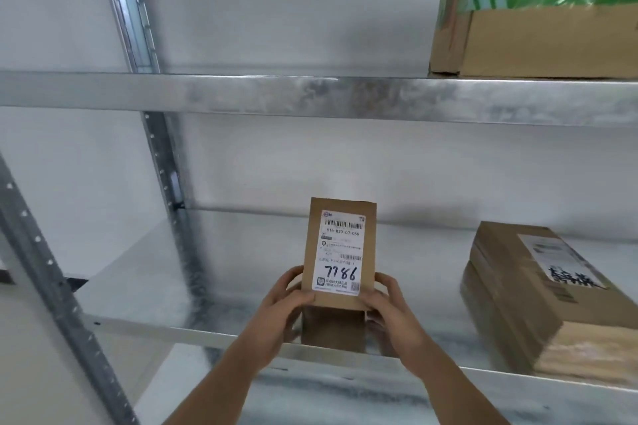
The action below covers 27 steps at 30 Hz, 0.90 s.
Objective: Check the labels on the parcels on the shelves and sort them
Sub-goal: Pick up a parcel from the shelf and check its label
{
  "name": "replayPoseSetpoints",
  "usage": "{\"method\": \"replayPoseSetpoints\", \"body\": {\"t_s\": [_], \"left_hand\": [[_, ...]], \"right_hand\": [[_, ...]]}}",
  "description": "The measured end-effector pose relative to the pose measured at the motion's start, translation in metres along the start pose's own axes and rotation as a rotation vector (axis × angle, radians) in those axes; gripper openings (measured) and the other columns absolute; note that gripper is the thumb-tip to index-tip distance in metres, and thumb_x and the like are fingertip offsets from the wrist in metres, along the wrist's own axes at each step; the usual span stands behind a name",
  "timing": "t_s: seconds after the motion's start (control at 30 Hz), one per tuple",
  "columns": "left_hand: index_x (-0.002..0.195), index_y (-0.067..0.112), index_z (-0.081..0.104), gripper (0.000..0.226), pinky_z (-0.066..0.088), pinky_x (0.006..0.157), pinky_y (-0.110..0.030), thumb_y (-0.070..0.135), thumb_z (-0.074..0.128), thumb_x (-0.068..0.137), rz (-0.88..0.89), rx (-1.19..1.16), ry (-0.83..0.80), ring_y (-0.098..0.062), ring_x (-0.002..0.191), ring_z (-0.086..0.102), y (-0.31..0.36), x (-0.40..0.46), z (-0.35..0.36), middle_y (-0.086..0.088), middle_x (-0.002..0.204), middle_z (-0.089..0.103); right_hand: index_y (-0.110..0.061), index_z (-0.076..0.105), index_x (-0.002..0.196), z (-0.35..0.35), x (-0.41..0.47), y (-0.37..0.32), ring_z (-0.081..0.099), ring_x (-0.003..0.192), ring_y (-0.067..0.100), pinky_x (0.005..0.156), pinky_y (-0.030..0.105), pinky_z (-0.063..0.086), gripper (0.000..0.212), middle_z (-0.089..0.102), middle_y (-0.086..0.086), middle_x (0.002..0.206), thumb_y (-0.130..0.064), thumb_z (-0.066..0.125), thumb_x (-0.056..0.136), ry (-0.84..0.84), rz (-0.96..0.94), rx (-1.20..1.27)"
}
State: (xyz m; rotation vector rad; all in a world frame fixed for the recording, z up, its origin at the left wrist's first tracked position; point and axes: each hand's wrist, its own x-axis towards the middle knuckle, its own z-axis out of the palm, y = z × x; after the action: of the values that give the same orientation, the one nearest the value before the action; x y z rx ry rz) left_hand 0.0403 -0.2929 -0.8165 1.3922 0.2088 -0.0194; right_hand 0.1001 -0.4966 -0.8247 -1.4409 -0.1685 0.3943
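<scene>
On the lower metal shelf (pixel 145 272), a small brown parcel (pixel 340 245) stands upright with its white label (pixel 341 252), handwritten 7786, facing the viewer. The left hand (pixel 281 307) and right hand (pixel 393 310) each have their grip clamped on the parcel's bottom corners. Right of this parcel lies a flat cardboard box (pixel 538 300). Above and right of the parcel, another box (pixel 531 10) sits on the upper shelf (pixel 310 93).

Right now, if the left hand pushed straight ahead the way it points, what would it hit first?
The left hand already grips the small parcel; past that, probably only bare shelf up to the back wall, though depth is unclear.
</scene>
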Motion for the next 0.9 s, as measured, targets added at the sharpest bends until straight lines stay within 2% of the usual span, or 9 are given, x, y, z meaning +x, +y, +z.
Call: {"method": "replayPoseSetpoints", "body": {"t_s": [0.1, 0.17, 0.27, 0.33, 0.47, 0.6, 0.73, 0.8, 0.9], "left_hand": [[0.128, 0.033, 0.057, 0.036, 0.054, 0.074, -0.032, 0.01, 0.057, 0.099, -0.015, -0.022, 0.014, -0.018, 0.099, 0.068, 0.0, 0.001, 0.001, 0.0, 0.119, 0.075], [0.129, 0.035, 0.057, 0.035, 0.054, 0.069, -0.027, 0.013, 0.055, 0.101, -0.015, -0.019, 0.031, -0.017, 0.096, 0.069, -0.001, 0.004, 0.001, 0.0, 0.117, 0.075], [0.128, 0.039, 0.057, 0.032, 0.051, 0.058, -0.02, 0.019, 0.053, 0.103, -0.013, -0.007, 0.036, -0.014, 0.088, 0.067, -0.003, 0.006, 0.001, 0.001, 0.113, 0.076], [0.128, 0.039, 0.056, 0.031, 0.051, 0.058, -0.019, 0.02, 0.054, 0.103, -0.009, 0.004, 0.041, -0.013, 0.086, 0.067, -0.006, 0.008, 0.001, 0.001, 0.111, 0.076], [0.129, 0.038, 0.057, 0.032, 0.051, 0.056, -0.018, 0.019, 0.053, 0.103, 0.004, 0.016, 0.036, -0.002, 0.069, 0.068, -0.01, 0.008, -0.004, 0.004, 0.103, 0.077], [0.131, 0.039, 0.056, 0.033, 0.051, 0.055, -0.019, 0.022, 0.056, 0.102, 0.01, -0.009, 0.029, -0.006, 0.071, 0.069, -0.008, 0.007, -0.004, -0.001, 0.11, 0.077], [0.132, 0.042, 0.056, 0.033, 0.056, 0.066, -0.025, 0.027, 0.055, 0.102, 0.002, 0.0, 0.049, -0.021, 0.105, 0.071, -0.006, 0.008, -0.001, 0.002, 0.115, 0.076], [0.132, 0.042, 0.056, 0.033, 0.057, 0.072, -0.029, 0.028, 0.055, 0.102, 0.008, 0.0, 0.054, -0.024, 0.112, 0.07, -0.005, 0.006, -0.001, 0.003, 0.117, 0.075], [0.131, 0.042, 0.056, 0.033, 0.058, 0.081, -0.035, 0.029, 0.055, 0.102, 0.01, 0.004, 0.051, -0.025, 0.114, 0.069, -0.005, 0.004, -0.001, 0.003, 0.119, 0.075]], "right_hand": [[-0.026, 0.05, 0.128, -0.002, 0.004, 0.004, 0.07, 0.104, 0.025, 0.071, 0.027, 0.057, 0.041, 0.072, 0.007, 0.119, -0.024, 0.07, 0.092, -0.004, -0.018, 0.041], [-0.026, 0.051, 0.128, -0.001, 0.006, 0.007, 0.07, 0.107, 0.025, 0.078, 0.033, 0.058, 0.052, 0.073, 0.003, 0.119, -0.031, 0.076, 0.083, -0.011, -0.035, 0.055], [-0.025, 0.05, 0.129, -0.003, 0.008, 0.008, 0.069, 0.111, 0.025, 0.081, 0.033, 0.057, 0.062, 0.072, 0.003, 0.122, -0.035, 0.078, 0.074, -0.027, -0.054, 0.063], [-0.026, 0.049, 0.129, -0.004, 0.008, 0.008, 0.07, 0.11, 0.024, 0.082, 0.033, 0.058, 0.055, 0.072, 0.004, 0.122, -0.03, 0.076, 0.081, -0.035, -0.055, 0.054], [-0.027, 0.046, 0.13, -0.002, 0.003, 0.008, 0.069, 0.11, 0.021, 0.084, 0.029, 0.057, 0.042, 0.07, 0.004, 0.123, -0.02, 0.067, 0.094, -0.031, -0.054, 0.016], [-0.028, 0.045, 0.13, -0.003, 0.0, 0.006, 0.069, 0.108, 0.015, 0.077, 0.02, 0.055, 0.039, 0.07, 0.0, 0.123, -0.02, 0.065, 0.097, -0.028, -0.046, -0.007], [-0.028, 0.046, 0.131, -0.004, 0.003, 0.009, 0.068, 0.113, 0.019, 0.094, 0.034, 0.057, 0.043, 0.071, -0.001, 0.123, -0.024, 0.069, 0.094, -0.006, -0.046, -0.005], [-0.028, 0.047, 0.131, -0.004, 0.004, 0.009, 0.067, 0.114, 0.022, 0.103, 0.043, 0.052, 0.044, 0.071, -0.001, 0.122, -0.025, 0.07, 0.094, 0.001, -0.047, -0.012], [-0.03, 0.047, 0.129, -0.004, 0.005, 0.009, 0.066, 0.115, 0.022, 0.104, 0.042, 0.052, 0.042, 0.072, -0.003, 0.122, -0.026, 0.07, 0.094, -0.007, -0.04, -0.019]]}}
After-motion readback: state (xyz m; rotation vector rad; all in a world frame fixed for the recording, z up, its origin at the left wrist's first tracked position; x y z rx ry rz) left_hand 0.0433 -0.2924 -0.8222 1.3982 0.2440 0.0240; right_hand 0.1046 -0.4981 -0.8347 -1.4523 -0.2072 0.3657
